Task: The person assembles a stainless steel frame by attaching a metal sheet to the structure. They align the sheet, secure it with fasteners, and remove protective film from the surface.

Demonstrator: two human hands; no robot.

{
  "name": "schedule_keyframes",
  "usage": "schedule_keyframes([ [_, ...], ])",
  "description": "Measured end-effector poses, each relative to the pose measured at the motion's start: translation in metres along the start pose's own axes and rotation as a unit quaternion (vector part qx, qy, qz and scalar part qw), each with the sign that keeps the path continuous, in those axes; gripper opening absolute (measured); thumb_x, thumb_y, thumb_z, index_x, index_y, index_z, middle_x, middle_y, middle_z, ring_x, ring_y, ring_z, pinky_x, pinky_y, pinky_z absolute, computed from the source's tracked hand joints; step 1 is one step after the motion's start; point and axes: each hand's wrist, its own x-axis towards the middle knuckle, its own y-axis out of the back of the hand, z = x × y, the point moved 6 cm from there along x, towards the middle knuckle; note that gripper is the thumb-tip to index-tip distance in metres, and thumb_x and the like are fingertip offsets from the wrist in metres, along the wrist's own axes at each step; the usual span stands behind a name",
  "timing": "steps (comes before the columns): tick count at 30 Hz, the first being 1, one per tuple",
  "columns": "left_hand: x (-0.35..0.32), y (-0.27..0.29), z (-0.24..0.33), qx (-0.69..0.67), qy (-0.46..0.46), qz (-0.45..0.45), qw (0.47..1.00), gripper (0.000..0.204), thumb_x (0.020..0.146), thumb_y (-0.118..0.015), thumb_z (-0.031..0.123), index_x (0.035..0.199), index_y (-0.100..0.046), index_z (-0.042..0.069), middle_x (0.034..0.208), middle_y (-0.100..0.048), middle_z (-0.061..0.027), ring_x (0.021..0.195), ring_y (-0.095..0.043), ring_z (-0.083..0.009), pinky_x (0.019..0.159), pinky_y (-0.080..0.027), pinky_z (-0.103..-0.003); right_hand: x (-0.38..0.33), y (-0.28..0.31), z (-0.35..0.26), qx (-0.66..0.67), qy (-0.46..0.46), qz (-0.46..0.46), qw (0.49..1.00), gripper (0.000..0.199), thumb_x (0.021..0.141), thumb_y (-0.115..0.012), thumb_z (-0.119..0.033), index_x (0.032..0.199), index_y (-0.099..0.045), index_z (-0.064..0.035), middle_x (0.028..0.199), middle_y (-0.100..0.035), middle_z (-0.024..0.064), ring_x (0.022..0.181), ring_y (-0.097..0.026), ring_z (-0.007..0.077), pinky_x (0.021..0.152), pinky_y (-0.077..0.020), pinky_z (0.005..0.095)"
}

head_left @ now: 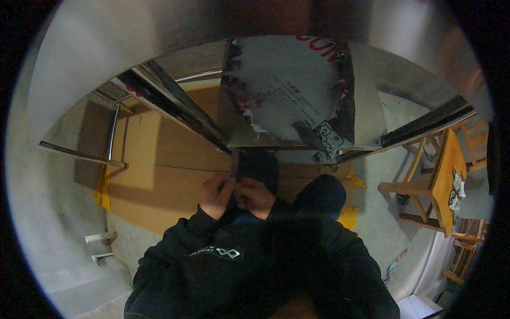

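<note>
Both of my hands are close together in front of my body, below the near edge of a metal panel (287,95) with peeling, printed protective film. My left hand (215,195) is closed, its fingertips pressed together beside a narrow upright metal piece (234,162) at the panel's left corner. Close by on the right, my right hand (256,198) is also closed, fingers curled toward the left hand. Shadow hides what lies between the fingertips, and I cannot tell whether they grip the metal piece or something small.
Metal bars (175,106) slope down on the left and another bar (425,127) on the right. Flattened cardboard (143,186) with yellow tape covers the floor around my knees. A wooden stool (443,181) stands at right, and white pipe ends (98,237) stick out at left.
</note>
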Motion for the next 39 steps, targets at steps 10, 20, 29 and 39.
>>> schedule_keyframes([
  [10, -0.035, 0.019, -0.020, 0.036, -0.061, 0.021, 0.997, 0.015, 0.078, -0.060, 0.013, 0.074, -0.058, -0.001, 0.061, -0.054, -0.0133, 0.054, -0.054, -0.0230, 0.050, -0.041, -0.033, -0.007, -0.019, 0.014, -0.070, -0.043, -0.128, 0.988, 0.018, 0.080, -0.065, -0.020, 0.087, -0.057, -0.0055, 0.073, -0.055, 0.0007, 0.058, -0.049, 0.0098, 0.047, -0.0386, 0.0244],
  [20, -0.046, 0.019, -0.006, 0.001, -0.093, 0.049, 0.995, 0.012, 0.069, -0.066, 0.010, 0.073, -0.060, 0.001, 0.071, -0.057, -0.0120, 0.067, -0.053, -0.0298, 0.060, -0.042, -0.036, -0.018, -0.052, -0.048, -0.225, 0.101, -0.179, 0.953, 0.017, 0.087, -0.055, -0.019, 0.099, -0.057, -0.0073, 0.083, -0.056, 0.0016, 0.067, -0.049, 0.0080, 0.056, -0.0391, 0.0230],
  [29, 0.012, -0.017, 0.086, 0.017, -0.274, -0.079, 0.958, 0.032, 0.067, -0.070, 0.017, 0.096, -0.060, 0.009, 0.098, -0.058, -0.0093, 0.092, -0.054, -0.0284, 0.076, -0.043, -0.039, -0.089, 0.033, -0.116, -0.514, 0.408, -0.001, 0.755, 0.029, 0.081, -0.061, -0.015, 0.107, -0.056, -0.0034, 0.092, -0.060, 0.0092, 0.086, -0.057, 0.0198, 0.076, -0.0465, 0.0309],
  [39, 0.064, -0.126, 0.178, 0.307, -0.626, 0.022, 0.717, 0.029, 0.073, -0.058, 0.015, 0.103, -0.061, 0.016, 0.103, -0.054, -0.0030, 0.091, -0.053, -0.0228, 0.076, -0.045, -0.039, -0.107, 0.151, -0.124, 0.049, 0.308, 0.126, 0.942, 0.033, 0.078, -0.064, -0.015, 0.106, -0.052, -0.0016, 0.084, -0.058, 0.0072, 0.076, -0.056, 0.0192, 0.064, -0.0464, 0.0309],
])
